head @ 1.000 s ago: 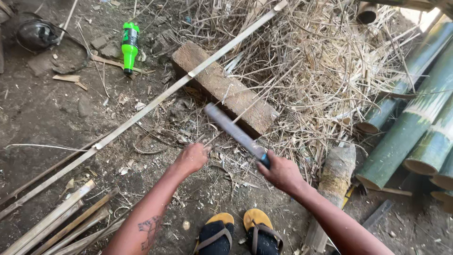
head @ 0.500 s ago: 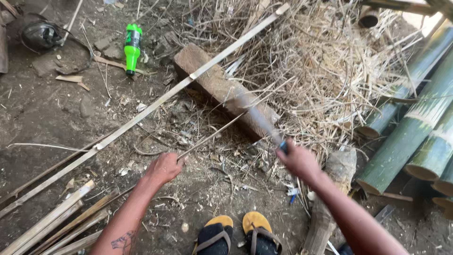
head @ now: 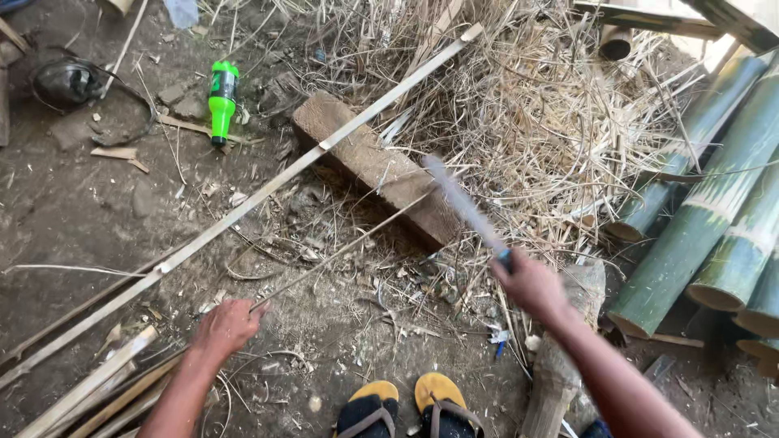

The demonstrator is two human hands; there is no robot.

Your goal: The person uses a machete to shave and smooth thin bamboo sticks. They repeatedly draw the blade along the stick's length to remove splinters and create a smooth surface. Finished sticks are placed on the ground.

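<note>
My right hand [head: 531, 285] grips the handle of a long knife [head: 461, 203], its blurred blade raised over a wooden block [head: 369, 162] on the dirt. My left hand [head: 227, 326] holds the near end of a thin bamboo sliver [head: 341, 247] that runs up to the block. A long split bamboo strip [head: 268, 191] lies diagonally across the block. My two feet in yellow sandals [head: 406, 405] stand at the bottom.
Thick green bamboo poles [head: 714, 219] lie at the right. A heap of dry shavings [head: 552, 113] lies behind the block. A green plastic bottle [head: 221, 101] lies at upper left. More split strips [head: 89, 389] lie at lower left. A stump [head: 560, 365] stands beside my right leg.
My right hand swung the knife from low over the ground to the right and up. My left hand moved down and left, taking hold of the thin sliver.
</note>
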